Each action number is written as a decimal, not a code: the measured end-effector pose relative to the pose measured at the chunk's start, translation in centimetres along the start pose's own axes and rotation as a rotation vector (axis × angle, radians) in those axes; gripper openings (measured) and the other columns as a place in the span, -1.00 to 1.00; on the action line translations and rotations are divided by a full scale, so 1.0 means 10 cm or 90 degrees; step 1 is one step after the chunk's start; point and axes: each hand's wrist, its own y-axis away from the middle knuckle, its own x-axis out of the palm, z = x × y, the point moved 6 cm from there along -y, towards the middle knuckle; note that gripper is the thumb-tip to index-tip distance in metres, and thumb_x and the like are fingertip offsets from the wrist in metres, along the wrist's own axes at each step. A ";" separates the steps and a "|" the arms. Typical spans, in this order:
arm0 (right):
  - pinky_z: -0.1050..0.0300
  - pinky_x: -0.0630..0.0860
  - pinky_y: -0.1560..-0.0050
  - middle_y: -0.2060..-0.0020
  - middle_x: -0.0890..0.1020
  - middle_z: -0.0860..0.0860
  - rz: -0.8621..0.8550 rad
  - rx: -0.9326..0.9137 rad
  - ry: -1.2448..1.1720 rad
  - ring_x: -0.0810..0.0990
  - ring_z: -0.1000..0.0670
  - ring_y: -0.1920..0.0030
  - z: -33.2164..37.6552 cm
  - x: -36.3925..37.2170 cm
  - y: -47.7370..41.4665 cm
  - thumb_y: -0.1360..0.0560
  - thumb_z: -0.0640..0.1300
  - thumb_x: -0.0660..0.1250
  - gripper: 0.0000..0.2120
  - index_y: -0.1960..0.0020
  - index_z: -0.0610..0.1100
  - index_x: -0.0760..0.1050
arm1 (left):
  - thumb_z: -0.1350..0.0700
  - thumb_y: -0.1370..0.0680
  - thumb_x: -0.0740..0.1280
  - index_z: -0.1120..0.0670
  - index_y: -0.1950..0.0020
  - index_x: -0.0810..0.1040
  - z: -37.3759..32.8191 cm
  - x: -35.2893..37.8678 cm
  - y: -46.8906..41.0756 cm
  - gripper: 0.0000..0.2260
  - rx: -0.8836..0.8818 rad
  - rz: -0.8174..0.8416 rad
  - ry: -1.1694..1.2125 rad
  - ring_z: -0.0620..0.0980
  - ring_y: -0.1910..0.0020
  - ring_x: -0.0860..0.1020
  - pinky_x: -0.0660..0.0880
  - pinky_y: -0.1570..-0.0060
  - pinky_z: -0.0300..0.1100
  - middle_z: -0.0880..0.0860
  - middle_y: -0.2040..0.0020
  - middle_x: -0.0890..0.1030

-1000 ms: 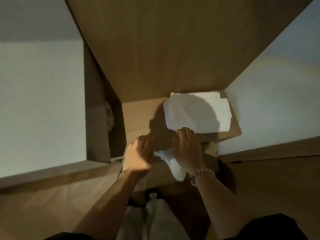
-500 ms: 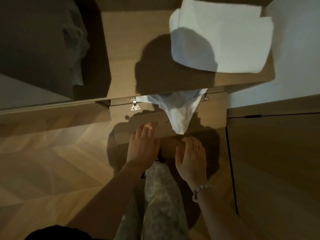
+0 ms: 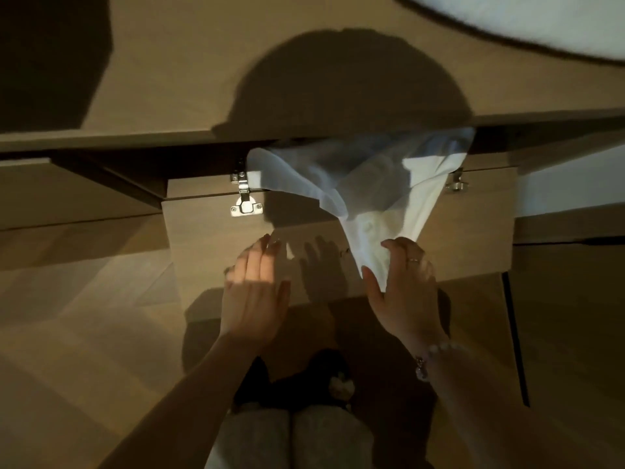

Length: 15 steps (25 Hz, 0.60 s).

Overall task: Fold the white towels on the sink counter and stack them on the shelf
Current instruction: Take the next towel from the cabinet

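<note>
Starting far left: wood floor (image 3: 67, 333), dim. Next, left hand (image 3: 255, 286) released, fingers straight, held before hinged wooden flap (image 3: 203, 245), its shadow falling on panel. Silver hinge (image 3: 244, 201) above, at flap's top edge. Crumpled white towel (image 3: 422, 198) spills from gap under shelf (image 3: 169, 79), hangs over flap, hides part of it. Then right hand (image 3: 404, 282) released, thumb spread, fingers straight, touching towel's lower tip; ring (image 3: 413, 260) on finger, bead bracelet (image 3: 436, 350) at wrist. Upper right: second white towel (image 3: 541, 18) on shelf top, cropped, blurred.

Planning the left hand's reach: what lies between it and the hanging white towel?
In the head view, only the bare wooden door panel, crossed by a hand shadow, lies between the left hand and the hanging towel.
</note>
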 end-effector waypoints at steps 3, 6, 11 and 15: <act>-0.13 0.60 0.03 -0.15 0.51 -0.25 -0.033 -0.014 0.003 0.53 -0.25 -0.12 -0.33 0.63 -0.05 -0.43 0.21 0.32 -0.41 -0.23 -0.22 0.37 | -0.01 -0.49 0.19 0.21 -0.27 0.34 0.06 0.50 -0.41 -0.57 0.033 -0.042 0.057 0.29 -0.08 0.54 0.51 -0.01 0.08 0.29 -0.17 0.52; -0.30 0.30 -0.32 -0.44 0.21 -0.20 0.057 0.139 -0.047 0.14 -0.30 -0.45 -0.74 1.12 -0.31 -0.19 0.44 0.33 0.02 -0.45 -0.07 0.11 | -0.11 -0.49 0.15 0.23 -0.29 0.38 0.15 0.82 -0.82 -0.48 0.046 -0.088 0.062 0.31 -0.16 0.50 0.45 -0.13 0.10 0.28 -0.23 0.50; -0.29 -0.08 -0.46 -0.53 -0.22 -0.08 0.115 0.219 -0.120 -0.26 -0.17 -0.51 -1.11 1.48 -0.76 0.05 0.65 0.19 0.37 -0.54 0.00 -0.21 | -0.37 -0.35 0.19 0.15 -0.39 0.33 0.29 1.00 -1.47 -0.21 0.064 -0.126 0.075 0.35 -0.35 0.32 0.30 -0.25 0.24 0.21 -0.40 0.36; -0.40 0.01 -0.39 -0.49 -0.37 0.07 0.198 0.246 -0.166 -0.28 -0.20 -0.50 -1.15 1.67 -0.92 0.10 0.52 0.31 0.40 -0.49 0.11 -0.39 | -0.46 -0.20 0.31 0.01 -0.49 0.15 0.12 1.10 -1.75 -0.01 0.049 -0.041 0.108 0.32 -0.41 0.19 0.25 -0.32 0.24 0.19 -0.50 0.13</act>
